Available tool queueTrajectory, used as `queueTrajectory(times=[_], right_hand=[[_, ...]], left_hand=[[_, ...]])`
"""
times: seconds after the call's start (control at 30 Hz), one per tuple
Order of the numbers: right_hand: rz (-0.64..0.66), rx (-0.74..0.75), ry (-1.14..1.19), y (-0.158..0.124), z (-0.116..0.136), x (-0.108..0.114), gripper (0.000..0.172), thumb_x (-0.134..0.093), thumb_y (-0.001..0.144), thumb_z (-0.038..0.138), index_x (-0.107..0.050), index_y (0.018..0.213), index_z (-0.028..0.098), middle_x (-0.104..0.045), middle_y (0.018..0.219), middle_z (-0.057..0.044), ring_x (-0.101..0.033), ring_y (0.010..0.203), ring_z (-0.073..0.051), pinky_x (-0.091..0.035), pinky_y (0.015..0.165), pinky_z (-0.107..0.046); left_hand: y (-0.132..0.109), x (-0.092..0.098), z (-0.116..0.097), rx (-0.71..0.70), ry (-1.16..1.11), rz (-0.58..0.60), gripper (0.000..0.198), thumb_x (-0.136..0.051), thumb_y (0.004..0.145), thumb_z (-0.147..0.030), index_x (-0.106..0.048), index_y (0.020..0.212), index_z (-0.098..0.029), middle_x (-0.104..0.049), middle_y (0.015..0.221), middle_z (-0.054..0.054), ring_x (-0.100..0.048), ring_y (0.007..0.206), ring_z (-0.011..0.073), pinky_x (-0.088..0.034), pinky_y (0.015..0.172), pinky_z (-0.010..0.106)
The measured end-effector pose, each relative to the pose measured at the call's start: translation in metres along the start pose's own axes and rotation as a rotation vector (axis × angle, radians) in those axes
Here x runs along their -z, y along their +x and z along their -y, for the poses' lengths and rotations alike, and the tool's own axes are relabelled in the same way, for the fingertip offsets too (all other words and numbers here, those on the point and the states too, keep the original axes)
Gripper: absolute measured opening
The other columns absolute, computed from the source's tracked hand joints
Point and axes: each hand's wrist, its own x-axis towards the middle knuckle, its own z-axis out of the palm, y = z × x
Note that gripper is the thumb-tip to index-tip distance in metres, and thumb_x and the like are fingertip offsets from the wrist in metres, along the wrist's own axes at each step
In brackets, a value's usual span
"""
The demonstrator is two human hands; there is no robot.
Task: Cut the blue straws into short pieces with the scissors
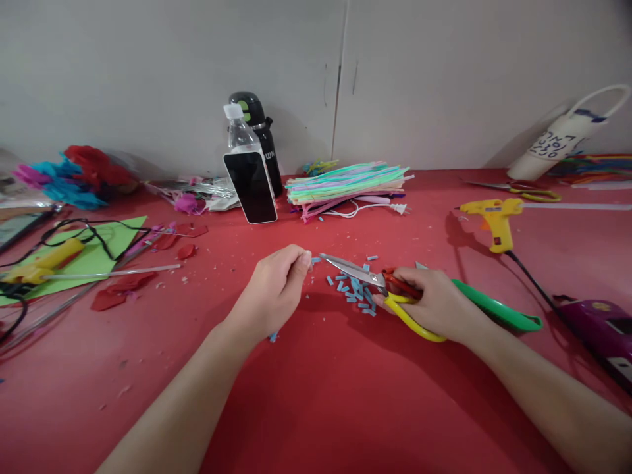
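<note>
I have the left hand (277, 288) pinching a blue strip (315, 261) mid-frame, the right hand (436, 300) gripping scissors (376, 280) right of centre.

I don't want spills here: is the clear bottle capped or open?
Capped: a white cap sits on top of the clear bottle, which stands upright behind the phone.

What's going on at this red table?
A person is working with scissors and small blue pieces. The right hand holds the scissors, their tips pointing toward the left hand, which pinches a thin blue strip. Short blue pieces lie scattered on the red table under and around the blades. A yellow glue gun sits off to the right.
</note>
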Motion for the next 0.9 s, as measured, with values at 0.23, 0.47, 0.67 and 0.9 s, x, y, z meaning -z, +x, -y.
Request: queueTrajectory(times=[0.23,0.47,0.67,0.9], right_hand=[[0.01,0.02,-0.018,0.0009,-0.003,-0.0009,0.043,-0.065,0.079,0.052,-0.038,0.065,0.022,-0.032,0.062,0.006,-0.027,0.059,-0.011,-0.026,0.052,-0.023],[0.018,0.013,-0.032,0.0036,0.0005,0.0002,0.046,-0.065,0.079,0.052,-0.035,0.062,0.022,-0.031,0.058,0.006,-0.025,0.058,-0.012,-0.026,0.053,-0.024],[0.007,-0.018,0.002,0.0011,0.0025,0.002,0.049,-0.069,0.075,0.057,-0.037,0.063,0.022,-0.03,0.061,0.006,-0.026,0.059,-0.012,-0.025,0.051,-0.024],[0.016,0.005,0.005,-0.0005,-0.001,0.0005,0.047,-0.068,0.077,0.054,-0.036,0.065,0.022,-0.029,0.062,0.006,-0.025,0.059,-0.011,-0.026,0.052,-0.024]], left_hand=[[0.0001,-0.0019,-0.0016,0.0,0.001,-0.013,0.032,-0.038,0.104,-0.036,-0.042,0.076,-0.02,-0.044,0.069,-0.003,-0.039,0.063,0.0121,-0.033,0.059,0.025],[-0.0003,-0.002,-0.0014,-0.009,0.005,-0.008,0.031,-0.038,0.104,-0.035,-0.044,0.077,-0.02,-0.047,0.069,-0.003,-0.042,0.063,0.0124,-0.034,0.06,0.025],[-0.0004,-0.0012,-0.0014,0.007,0.0,0.002,0.031,-0.037,0.104,-0.036,-0.046,0.079,-0.02,-0.049,0.07,-0.003,-0.043,0.064,0.0127,-0.035,0.06,0.026],[-0.0007,-0.0018,-0.0033,0.019,0.014,-0.025,0.033,-0.036,0.104,-0.036,-0.044,0.075,-0.02,-0.044,0.066,-0.003,-0.04,0.06,0.0129,-0.032,0.057,0.026]])
